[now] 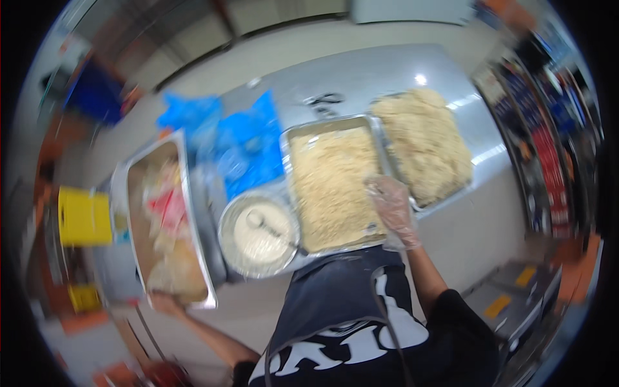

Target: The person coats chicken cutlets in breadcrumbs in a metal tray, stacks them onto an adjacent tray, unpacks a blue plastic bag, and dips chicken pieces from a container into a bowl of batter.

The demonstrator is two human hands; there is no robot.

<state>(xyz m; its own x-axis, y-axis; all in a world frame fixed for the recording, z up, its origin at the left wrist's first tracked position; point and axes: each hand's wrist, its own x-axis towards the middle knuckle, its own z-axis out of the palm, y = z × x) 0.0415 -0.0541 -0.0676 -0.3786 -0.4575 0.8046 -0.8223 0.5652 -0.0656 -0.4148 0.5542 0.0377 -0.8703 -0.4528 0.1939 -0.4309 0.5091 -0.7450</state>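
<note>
My left hand (pixel 166 303) is bare and closed on the near corner of a long metal pan (pixel 209 284). The pan holds crumpled clear plastic and something red and white, blurred. My right hand (pixel 393 209), in a clear plastic glove, lies over the right rim of a metal tray (pixel 290 187) of pale crumbs (pixel 335 174). Its fingers look loosely extended over the crumbs, with nothing visible in them. Between pan and tray stands a round metal bowl (pixel 225 248) of white batter (pixel 267 248). A ladle-like utensil (pixel 256 218) rests in it, its handle toward the tray.
Right of the crumb tray, another tray holds a heaped pale, breaded-looking mass (pixel 425 145). Blue plastic bags (pixel 251 142) lie behind the bowl. A small black object (pixel 327 99) sits farther back on the steel table (pixel 387 68). Shelves (pixel 541 135) stand at right, a yellow container (pixel 84 216) at left.
</note>
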